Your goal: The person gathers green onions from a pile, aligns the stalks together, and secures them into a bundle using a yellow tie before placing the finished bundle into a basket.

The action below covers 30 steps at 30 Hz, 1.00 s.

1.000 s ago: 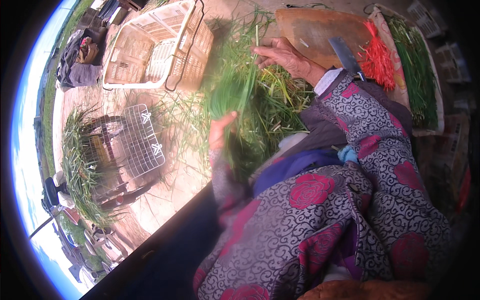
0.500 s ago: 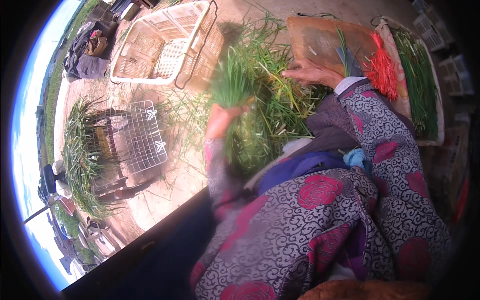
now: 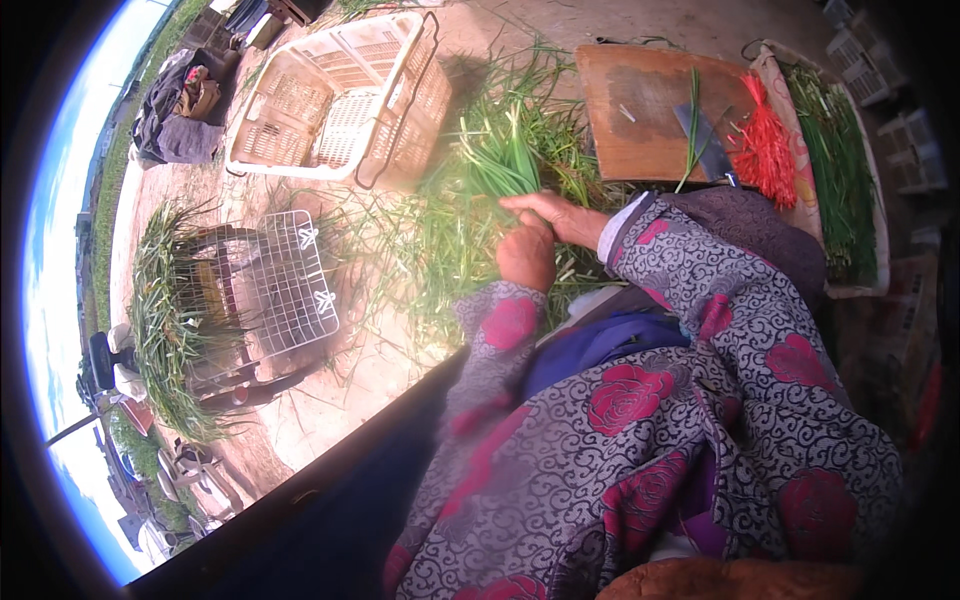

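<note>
My left hand [image 3: 527, 256] is closed around a bunch of green chives [image 3: 505, 158], whose stalks fan out above the fist, away from me. From the right, my right hand [image 3: 566, 218] meets it at the base of the bunch, its fingers drawn together on the stalks; its fingertips are partly hidden. Beneath and around both hands lies a loose heap of chives and trimmings [image 3: 440, 255]. On a brown wooden board [image 3: 640, 110] at the upper right rest a flat dark blade [image 3: 712, 158], a few chives and a bundle of red ties [image 3: 765, 140].
A large pale plastic crate [image 3: 400, 120] stands at the upper left. Below it is a white wire rack [image 3: 290, 285] beside a stool heaped with chives [image 3: 175, 330]. At the far right, a lined container holds more chives [image 3: 828, 165]. Dark clothing [image 3: 180, 110] lies at the far left.
My left hand has moved right with the bunch. The right hand has come left from beside the board, and its spread fingers have drawn in onto the stalks.
</note>
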Motion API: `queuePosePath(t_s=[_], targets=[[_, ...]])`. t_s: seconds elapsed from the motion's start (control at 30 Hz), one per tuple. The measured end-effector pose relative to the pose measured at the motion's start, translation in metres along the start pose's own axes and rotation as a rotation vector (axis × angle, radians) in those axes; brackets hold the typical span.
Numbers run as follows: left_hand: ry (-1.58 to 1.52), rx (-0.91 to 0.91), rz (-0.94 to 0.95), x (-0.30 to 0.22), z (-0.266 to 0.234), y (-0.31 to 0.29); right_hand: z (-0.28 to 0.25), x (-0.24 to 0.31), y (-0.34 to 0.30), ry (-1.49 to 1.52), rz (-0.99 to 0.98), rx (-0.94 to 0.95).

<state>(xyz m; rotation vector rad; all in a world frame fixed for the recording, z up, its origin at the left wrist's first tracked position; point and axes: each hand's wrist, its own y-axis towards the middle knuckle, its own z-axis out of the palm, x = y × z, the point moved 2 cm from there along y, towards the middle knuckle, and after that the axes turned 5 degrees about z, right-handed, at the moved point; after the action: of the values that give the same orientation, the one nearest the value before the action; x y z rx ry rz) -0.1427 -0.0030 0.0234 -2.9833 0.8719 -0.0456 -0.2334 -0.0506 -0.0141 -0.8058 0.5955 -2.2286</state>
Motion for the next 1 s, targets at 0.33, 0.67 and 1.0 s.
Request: queuePosePath(t_s=[0.33,0.67,1.0], targets=[[-0.855,-0.613,-0.527,0.126,-0.065,-0.02,0.015,0.045,-0.042,-0.268,-0.229,0.102],[-2.669,0.079,0.158,0.074,-0.011,0.033,0.026,0.018,-0.04,-0.592,-0.143,0.266],[-2.331,0.041,-0.161,0.119,0.04,0.02,0.043,0.116,-0.067,-1.164,-0.547,-0.165]])
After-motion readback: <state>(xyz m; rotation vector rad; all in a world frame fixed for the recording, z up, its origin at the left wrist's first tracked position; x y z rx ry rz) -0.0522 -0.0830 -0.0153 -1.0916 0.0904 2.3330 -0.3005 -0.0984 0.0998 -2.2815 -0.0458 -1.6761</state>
